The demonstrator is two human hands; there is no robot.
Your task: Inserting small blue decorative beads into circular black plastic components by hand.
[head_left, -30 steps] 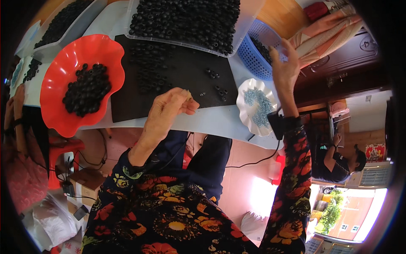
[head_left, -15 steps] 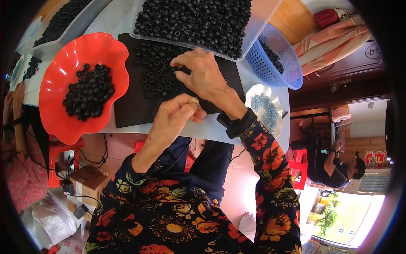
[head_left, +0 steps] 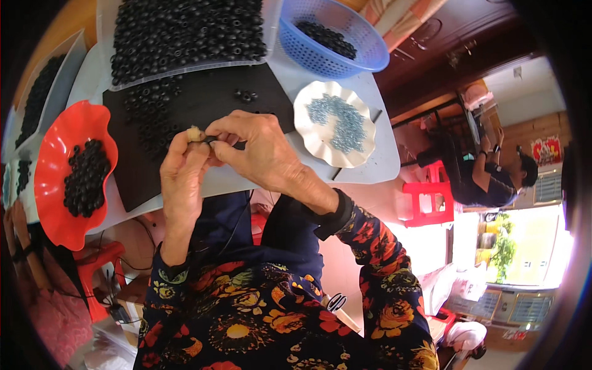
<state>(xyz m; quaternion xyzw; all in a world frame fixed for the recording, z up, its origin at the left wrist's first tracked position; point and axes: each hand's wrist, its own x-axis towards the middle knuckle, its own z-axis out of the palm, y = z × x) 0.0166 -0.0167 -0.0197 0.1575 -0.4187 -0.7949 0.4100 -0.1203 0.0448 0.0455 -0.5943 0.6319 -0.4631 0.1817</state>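
The left hand (head_left: 184, 166) and right hand (head_left: 266, 151), fingertips pinched together, clamp between them a dark piece (head_left: 210, 139), perhaps a bead.

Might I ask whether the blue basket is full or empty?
Partly filled: the blue basket holds black beads, with bare inner wall showing.

Beads (head_left: 191, 37), mat (head_left: 262, 86) and wristband (head_left: 333, 224) are all solid black. Bowl (head_left: 52, 169)'s bright red, so's the stool (head_left: 427, 200). Basket (head_left: 336, 66)'s a soft lavender-blue, table (head_left: 381, 151)'s pale blue-grey, plate (head_left: 303, 105)'s plain white with icy blue bits (head_left: 348, 128). Floor (head_left: 343, 274)'s pinkish, trousers (head_left: 225, 219) plain navy. The shirt (head_left: 237, 332) goes wild tbh: red, orange and yellow flowers all over near-black, plus some green.
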